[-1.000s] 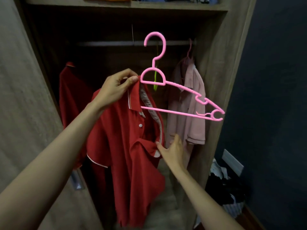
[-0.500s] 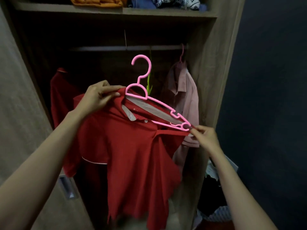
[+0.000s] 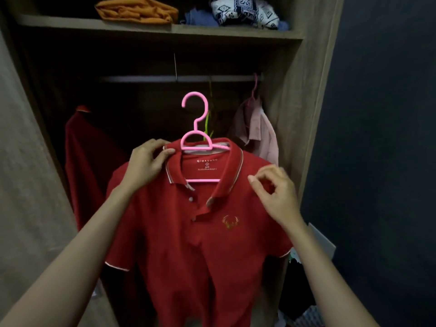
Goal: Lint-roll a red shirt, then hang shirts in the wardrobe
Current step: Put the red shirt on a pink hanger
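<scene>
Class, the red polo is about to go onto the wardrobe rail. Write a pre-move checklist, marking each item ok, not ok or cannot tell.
1. Pink hanger sits inside the red shirt at the neck: ok.
2. Left hand grips the collar: ok.
3. Right hand holds the shoulder fabric: cannot tell.
4. Hook over the rail: not ok, it is below the rail.
5. Rail space between the hanging red garment and the pink shirt: ok.
</scene>
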A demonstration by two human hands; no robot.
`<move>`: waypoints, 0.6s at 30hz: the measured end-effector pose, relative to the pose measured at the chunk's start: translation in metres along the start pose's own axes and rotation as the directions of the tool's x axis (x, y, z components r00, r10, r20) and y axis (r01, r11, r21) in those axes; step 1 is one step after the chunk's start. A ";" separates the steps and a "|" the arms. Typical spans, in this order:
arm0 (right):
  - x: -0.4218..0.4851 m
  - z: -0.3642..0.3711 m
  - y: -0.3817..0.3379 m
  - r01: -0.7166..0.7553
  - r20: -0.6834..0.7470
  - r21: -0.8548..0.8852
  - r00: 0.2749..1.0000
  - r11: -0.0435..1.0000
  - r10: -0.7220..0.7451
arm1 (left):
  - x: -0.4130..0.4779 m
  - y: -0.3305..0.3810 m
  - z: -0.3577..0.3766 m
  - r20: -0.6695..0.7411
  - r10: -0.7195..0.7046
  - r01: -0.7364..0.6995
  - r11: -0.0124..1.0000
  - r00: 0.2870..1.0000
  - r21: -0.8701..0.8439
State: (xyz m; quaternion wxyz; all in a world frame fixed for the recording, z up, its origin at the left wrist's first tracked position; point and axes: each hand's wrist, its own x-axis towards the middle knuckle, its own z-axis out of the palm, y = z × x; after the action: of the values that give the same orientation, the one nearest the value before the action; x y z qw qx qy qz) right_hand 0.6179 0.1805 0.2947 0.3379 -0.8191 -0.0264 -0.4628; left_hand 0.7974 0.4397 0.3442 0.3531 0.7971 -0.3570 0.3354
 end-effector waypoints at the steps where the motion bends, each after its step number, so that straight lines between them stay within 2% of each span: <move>1: 0.003 0.001 0.004 0.017 -0.059 -0.092 0.998 0.996 -0.023 | -0.002 0.000 -0.002 -0.003 -0.023 0.023 0.999 1.000 -0.048; 2: 0.008 0.002 0.007 0.015 -0.064 -0.182 0.998 0.983 -0.027 | -0.003 0.000 -0.004 -0.002 -0.042 0.042 0.996 0.999 -0.082; 4: 0.017 0.006 0.012 0.035 0.031 -0.305 0.999 0.952 -0.027 | -0.003 0.000 -0.008 -0.003 -0.061 0.060 0.989 0.998 -0.134; 6: 0.024 0.013 0.010 0.092 0.090 -0.330 0.994 0.940 -0.066 | -0.003 0.002 -0.010 0.001 -0.055 0.055 0.982 0.998 -0.181; 9: 0.028 0.018 0.003 0.189 0.041 -0.363 0.981 0.912 -0.188 | -0.004 0.007 -0.010 0.037 -0.048 0.056 0.968 0.998 -0.245; 11: 0.027 0.019 -0.001 0.189 0.050 -0.372 0.982 0.909 -0.184 | -0.005 0.008 -0.010 0.052 -0.056 0.069 0.955 0.997 -0.290; 15: 0.029 0.021 -0.002 0.110 0.152 -0.258 0.986 0.960 -0.072 | -0.005 0.001 -0.011 0.051 -0.104 0.115 0.934 0.993 -0.338; 18: 0.040 0.013 -0.004 -0.018 0.411 -0.017 0.911 1.000 0.023 | -0.008 -0.005 -0.009 0.050 -0.169 0.174 0.895 0.984 -0.410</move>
State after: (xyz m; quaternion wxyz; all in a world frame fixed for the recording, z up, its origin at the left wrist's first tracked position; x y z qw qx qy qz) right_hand 0.6487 0.1799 0.3231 0.3243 -0.9006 -0.0852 -0.2767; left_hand 0.7941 0.4524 0.3412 0.5394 0.7349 -0.3505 0.2149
